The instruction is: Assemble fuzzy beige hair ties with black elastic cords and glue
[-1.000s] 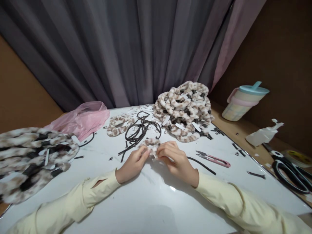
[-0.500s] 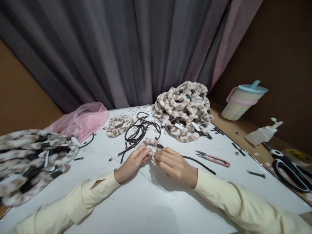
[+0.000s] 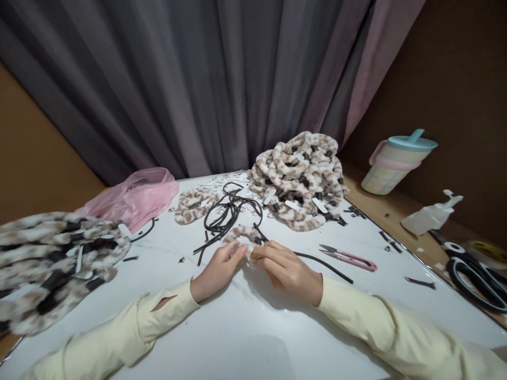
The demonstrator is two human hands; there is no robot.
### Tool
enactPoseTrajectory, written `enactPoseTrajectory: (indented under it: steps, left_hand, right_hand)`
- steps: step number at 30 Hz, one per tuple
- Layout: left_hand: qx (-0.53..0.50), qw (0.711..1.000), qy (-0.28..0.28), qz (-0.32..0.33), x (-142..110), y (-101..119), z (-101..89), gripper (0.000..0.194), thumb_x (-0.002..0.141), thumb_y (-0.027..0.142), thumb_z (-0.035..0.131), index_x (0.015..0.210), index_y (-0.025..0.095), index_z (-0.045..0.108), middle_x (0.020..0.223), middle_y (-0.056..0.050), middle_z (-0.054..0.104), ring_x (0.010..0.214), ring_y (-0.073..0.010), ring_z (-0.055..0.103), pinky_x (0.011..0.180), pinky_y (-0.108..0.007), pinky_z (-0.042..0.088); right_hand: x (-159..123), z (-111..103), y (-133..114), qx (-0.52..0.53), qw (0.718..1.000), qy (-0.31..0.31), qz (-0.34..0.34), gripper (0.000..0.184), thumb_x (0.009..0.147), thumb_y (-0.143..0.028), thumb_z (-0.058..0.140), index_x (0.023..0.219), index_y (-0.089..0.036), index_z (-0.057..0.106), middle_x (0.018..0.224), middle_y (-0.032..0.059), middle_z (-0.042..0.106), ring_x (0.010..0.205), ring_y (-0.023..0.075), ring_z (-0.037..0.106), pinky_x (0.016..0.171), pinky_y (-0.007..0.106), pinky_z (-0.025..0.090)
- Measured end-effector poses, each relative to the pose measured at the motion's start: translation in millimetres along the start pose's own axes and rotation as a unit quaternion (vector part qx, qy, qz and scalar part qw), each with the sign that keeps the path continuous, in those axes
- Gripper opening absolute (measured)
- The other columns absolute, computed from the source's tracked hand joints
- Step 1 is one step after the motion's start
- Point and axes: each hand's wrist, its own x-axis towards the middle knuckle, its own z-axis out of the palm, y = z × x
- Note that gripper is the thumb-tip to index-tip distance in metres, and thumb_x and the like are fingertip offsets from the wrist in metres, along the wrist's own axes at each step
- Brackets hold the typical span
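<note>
Between my hands is a furry ring (image 3: 240, 232), white with brown patches and a short dark section at its right side. My left hand (image 3: 222, 265) pinches its near left edge, thumb pressed against the fingers. On the other side my right hand (image 3: 285, 268) grips the ring with curled fingers. The spot where the fingertips meet the fur is partly hidden. Just beyond lies a loose tangle of black cord (image 3: 222, 216), and one cord end (image 3: 328, 267) stretches out past my right hand. A pair of pink-handled thread snips (image 3: 350, 257) rests to the right.
A pile of furry rings (image 3: 299, 179) stands at the back right, another furry pile (image 3: 55, 269) at the left. A single ring (image 3: 194, 205) lies near a pink plastic bag (image 3: 134, 192). Black-handled scissors (image 3: 475, 279), a white packet (image 3: 430, 216) and a lidded cup (image 3: 394, 163) stand along the right.
My left hand has shifted slightly right and its thumb now points further over the furry ring. The ring sits a little lower between the hands; my right hand has barely moved.
</note>
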Motion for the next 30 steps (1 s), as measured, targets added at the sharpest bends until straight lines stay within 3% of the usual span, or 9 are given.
enactPoseTrajectory:
  steps: [4, 9, 11, 13, 15, 17, 23, 27, 30]
  left_hand:
    - [-0.151, 0.987, -0.006, -0.059, 1, 0, 3.3, 0.038, 0.079, 0.049, 0.057, 0.071, 0.02, 0.034, 0.055, 0.01, 0.024, 0.046, -0.0052, 0.022, 0.044, -0.019, 0.018]
    - [-0.22, 0.971, -0.009, -0.09, 1, 9, 4.3, 0.043, 0.074, 0.048, 0.062, 0.069, 0.02, 0.03, 0.053, 0.011, 0.018, 0.044, -0.0039, 0.015, 0.042, -0.019, 0.011]
    - [-0.204, 0.975, -0.022, -0.079, 1, 10, 2.2, 0.04, 0.076, 0.048, 0.06, 0.069, 0.02, 0.032, 0.053, 0.011, 0.019, 0.044, -0.0041, 0.016, 0.043, -0.019, 0.011]
    - [-0.156, 0.985, -0.038, -0.057, 0, 9, -0.2, 0.039, 0.079, 0.049, 0.057, 0.068, 0.019, 0.033, 0.053, 0.01, 0.022, 0.045, -0.0044, 0.019, 0.043, -0.02, 0.014]
    - [-0.097, 0.993, -0.049, -0.037, -1, 9, -1.9, 0.04, 0.08, 0.05, 0.055, 0.065, 0.019, 0.033, 0.053, 0.009, 0.025, 0.046, -0.0048, 0.022, 0.044, -0.021, 0.017]
    - [-0.071, 0.995, -0.056, -0.034, -1, 10, -2.2, 0.042, 0.08, 0.051, 0.054, 0.063, 0.019, 0.031, 0.053, 0.009, 0.025, 0.047, -0.005, 0.023, 0.045, -0.021, 0.018]
    - [-0.142, 0.983, -0.054, -0.106, 2, 17, -1.0, 0.036, 0.079, 0.049, 0.054, 0.07, 0.019, 0.035, 0.054, 0.01, 0.019, 0.045, -0.0052, 0.016, 0.043, -0.02, 0.012]
    - [0.039, 0.997, -0.059, 0.003, 1, 19, -6.0, 0.029, 0.089, 0.045, 0.041, 0.081, 0.018, 0.047, 0.056, 0.006, 0.036, 0.051, -0.0091, 0.035, 0.05, -0.021, 0.027]
    - [0.166, 0.98, -0.076, 0.085, 1, 19, -9.3, 0.024, 0.091, 0.036, 0.038, 0.098, 0.019, 0.053, 0.064, 0.003, 0.051, 0.061, -0.0122, 0.047, 0.06, -0.023, 0.035]
  right_hand:
    - [4, 0, -3, -0.035, 0.996, -0.021, -0.075, 0.026, 0.087, -0.001, 0.034, 0.075, -0.009, 0.055, 0.078, 0.0149, 0.062, 0.066, 0.0179, 0.048, 0.062, 0.033, 0.046]
    - [1, 3, -4, -0.057, 0.989, -0.044, -0.131, 0.027, 0.087, -0.004, 0.033, 0.075, -0.008, 0.057, 0.074, 0.014, 0.06, 0.072, 0.021, 0.053, 0.065, 0.036, 0.048]
    - [0, 3, -3, -0.037, 0.996, -0.013, -0.083, 0.025, 0.087, -0.003, 0.033, 0.078, -0.011, 0.055, 0.081, 0.0145, 0.061, 0.077, 0.0206, 0.054, 0.067, 0.036, 0.048]
    - [0, 2, -2, 0.015, 0.999, 0.032, 0.035, 0.023, 0.086, -0.001, 0.033, 0.082, -0.014, 0.051, 0.087, 0.0132, 0.06, 0.081, 0.0185, 0.055, 0.068, 0.033, 0.049]
    - [1, 1, -3, 0.082, 0.983, 0.064, 0.152, 0.019, 0.086, -0.002, 0.036, 0.083, -0.017, 0.047, 0.089, 0.0101, 0.058, 0.082, 0.0161, 0.056, 0.068, 0.03, 0.049]
    - [1, 1, -3, 0.131, 0.966, 0.076, 0.208, 0.016, 0.085, -0.004, 0.041, 0.082, -0.019, 0.045, 0.087, 0.0075, 0.056, 0.08, 0.0147, 0.057, 0.067, 0.027, 0.049]
    - [-2, 5, -8, 0.107, 0.979, 0.062, 0.164, 0.017, 0.087, -0.004, 0.038, 0.088, -0.019, 0.045, 0.09, 0.0086, 0.057, 0.084, 0.0161, 0.056, 0.072, 0.029, 0.047]
    - [0, 3, -7, 0.109, 0.973, 0.079, 0.188, 0.016, 0.088, -0.005, 0.039, 0.089, -0.019, 0.046, 0.085, 0.0063, 0.057, 0.08, 0.0144, 0.055, 0.069, 0.025, 0.047]
    - [2, 3, -6, 0.136, 0.958, 0.073, 0.242, 0.013, 0.086, -0.007, 0.041, 0.086, -0.02, 0.046, 0.081, 0.004, 0.056, 0.074, 0.0132, 0.055, 0.065, 0.024, 0.046]
